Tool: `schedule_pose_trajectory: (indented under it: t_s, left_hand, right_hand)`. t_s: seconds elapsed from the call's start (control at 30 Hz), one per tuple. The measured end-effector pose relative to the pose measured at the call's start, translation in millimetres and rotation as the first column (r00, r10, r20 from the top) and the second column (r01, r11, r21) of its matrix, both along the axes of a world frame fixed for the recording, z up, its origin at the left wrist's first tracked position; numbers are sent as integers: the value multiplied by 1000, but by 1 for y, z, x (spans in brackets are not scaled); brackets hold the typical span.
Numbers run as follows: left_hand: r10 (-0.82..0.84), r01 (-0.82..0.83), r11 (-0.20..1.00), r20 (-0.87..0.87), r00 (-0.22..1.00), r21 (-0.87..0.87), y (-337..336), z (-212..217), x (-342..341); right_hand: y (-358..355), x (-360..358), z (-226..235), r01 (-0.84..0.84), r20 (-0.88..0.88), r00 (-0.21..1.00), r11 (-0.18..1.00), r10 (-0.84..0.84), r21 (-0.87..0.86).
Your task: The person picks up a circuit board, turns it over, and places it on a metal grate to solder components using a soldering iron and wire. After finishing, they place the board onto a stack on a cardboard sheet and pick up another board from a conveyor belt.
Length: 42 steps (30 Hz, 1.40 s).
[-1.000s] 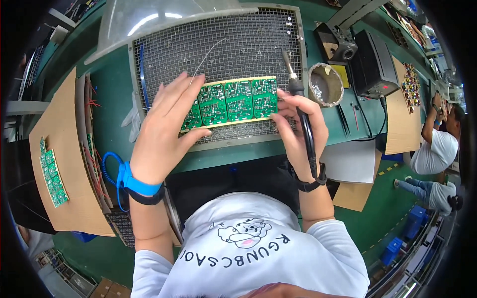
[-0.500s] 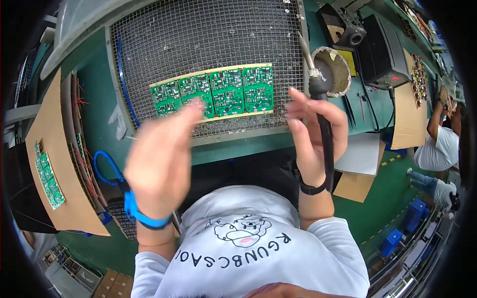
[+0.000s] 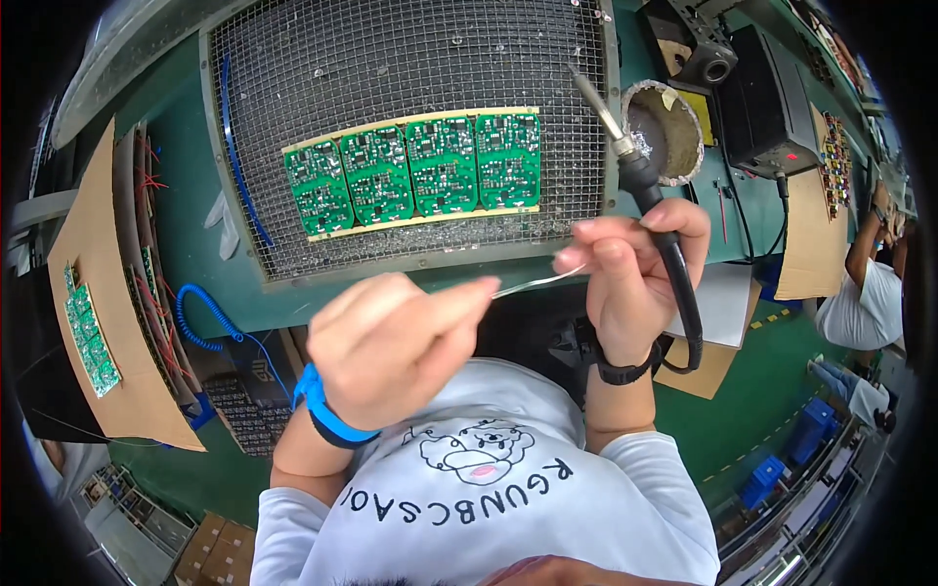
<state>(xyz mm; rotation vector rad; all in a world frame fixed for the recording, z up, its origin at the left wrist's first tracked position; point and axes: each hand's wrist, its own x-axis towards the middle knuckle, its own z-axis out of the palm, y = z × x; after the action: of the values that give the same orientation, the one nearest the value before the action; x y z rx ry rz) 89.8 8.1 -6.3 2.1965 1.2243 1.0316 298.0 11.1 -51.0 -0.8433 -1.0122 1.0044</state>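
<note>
A thin silvery length of solder wire (image 3: 539, 284) stretches between my two hands. Its left end is pinched in the fingertips of my left hand (image 3: 396, 337), while the other end reaches the fingertips of my right hand (image 3: 640, 278). My right hand also keeps a soldering iron (image 3: 674, 264) against its palm, black handle down and metal tip pointing up and left over the mesh. Just beyond the hands, a panel of several joined green circuit boards (image 3: 445, 166) with pale edge strips lies on the wire mesh (image 3: 391, 73). Neither hand touches the panel.
A round, crusted pot (image 3: 684, 137) stands right of the mesh frame, near a black box-shaped unit (image 3: 767, 103) and an iron stand (image 3: 689, 49). A blue coiled cord (image 3: 200, 317) runs to my left wrist strap. Cardboard with more boards (image 3: 90, 332) is at left. Another person (image 3: 865, 303) is at far right.
My left hand has moved right and nearer my body, toward my right hand. The solder wire now shows between them. The soldering iron leans further left, and my right fingers have drawn together.
</note>
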Motion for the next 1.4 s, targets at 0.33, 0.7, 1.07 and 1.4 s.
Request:
schedule_pose_trajectory:
  t_s: [0.33, 0.7, 1.07, 1.4]
  left_hand:
    - [424, -418, 892, 7, 906, 174, 13, -4, -8]
    - [363, -350, 917, -36, 931, 193, 16, -13, -5]
    - [295, -288, 932, 2, 955, 221, 17, -8, -7]
    - [367, -363, 905, 21, 930, 222, 10, -6, -15]
  right_hand:
    - [-20, 17, 42, -13, 760, 637, 984, -129, 178]
    - [-4, -19, 56, -53, 861, 409, 934, -303, 354]
    - [-7, -44, 73, -66, 897, 265, 922, -354, 383]
    - [-28, -14, 79, 66, 876, 386, 956, -289, 286]
